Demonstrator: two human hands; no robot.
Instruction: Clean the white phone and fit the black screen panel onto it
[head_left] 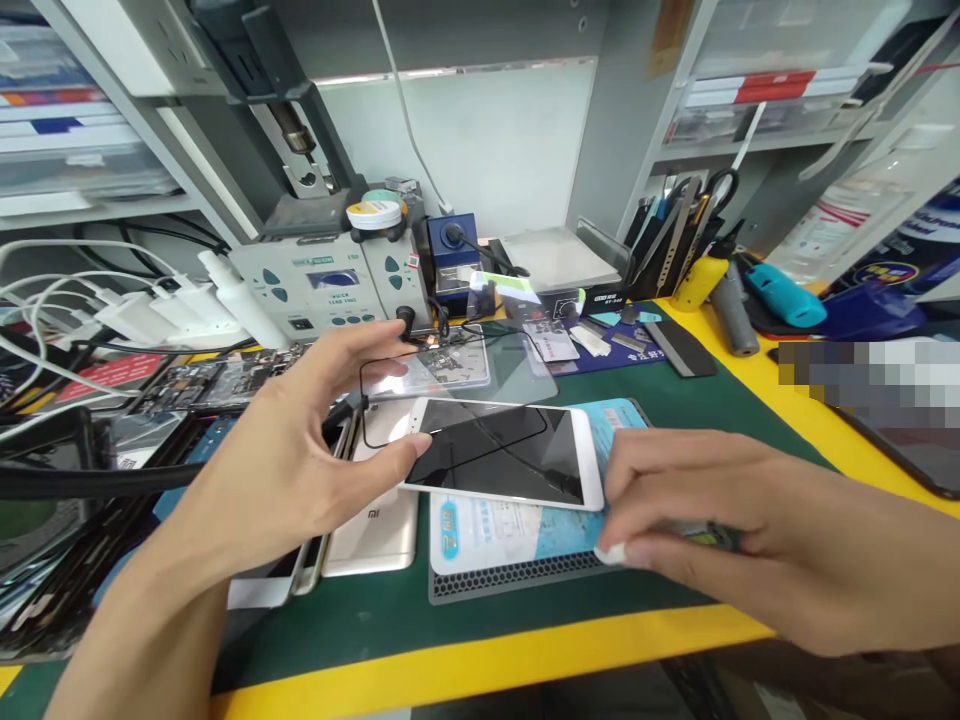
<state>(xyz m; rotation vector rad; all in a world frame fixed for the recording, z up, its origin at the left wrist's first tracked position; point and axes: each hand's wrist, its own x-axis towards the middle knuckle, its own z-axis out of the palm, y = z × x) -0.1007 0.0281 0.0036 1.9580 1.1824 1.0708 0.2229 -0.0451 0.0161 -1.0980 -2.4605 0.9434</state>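
Note:
My left hand (315,430) spans a clear screen protector (517,362) with a thin black border, thumb at the lower edge and fingers at the upper one. The sheet is tilted above a white-framed phone (502,455), whose dark screen faces up. That phone rests across a blue and white packet (495,535). To its right, my right hand (697,520) is closed in a pinch on a small white piece (613,553), mostly hidden by the fingers. A gold phone back marked "mi" (373,535) lies beneath my left hand.
A rework station (337,285) stands at the back beside a small blue unit (454,250). Phone parts (67,560) are piled on the left. Tools (675,230) stand upright at the back right, near a yellow bottle (697,285). A dark phone (900,440) lies far right.

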